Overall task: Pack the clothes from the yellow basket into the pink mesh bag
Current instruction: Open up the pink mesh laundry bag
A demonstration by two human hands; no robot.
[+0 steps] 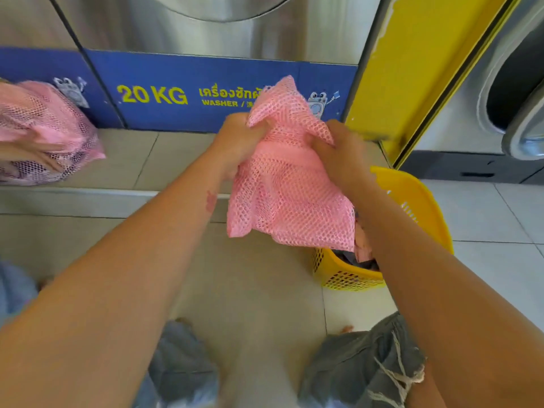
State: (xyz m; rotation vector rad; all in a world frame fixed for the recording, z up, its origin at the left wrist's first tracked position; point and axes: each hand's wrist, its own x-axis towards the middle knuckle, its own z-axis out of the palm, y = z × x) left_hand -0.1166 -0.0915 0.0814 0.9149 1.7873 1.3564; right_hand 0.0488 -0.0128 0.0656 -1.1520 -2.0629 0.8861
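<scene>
A pink mesh bag hangs limp in mid-air in front of me, bunched at its top. My left hand grips the bag's upper left part. My right hand grips its upper right part. The yellow basket stands on the floor at the right, partly hidden behind the bag and my right forearm. Dark and pinkish clothes show inside the basket near its front rim.
A steel washer with a blue "20 KG" panel stands straight ahead on a tiled step. Another person's hand holds a filled pink mesh bag at the far left. A yellow panel and a second machine are at the right. My knees in grey denim are below.
</scene>
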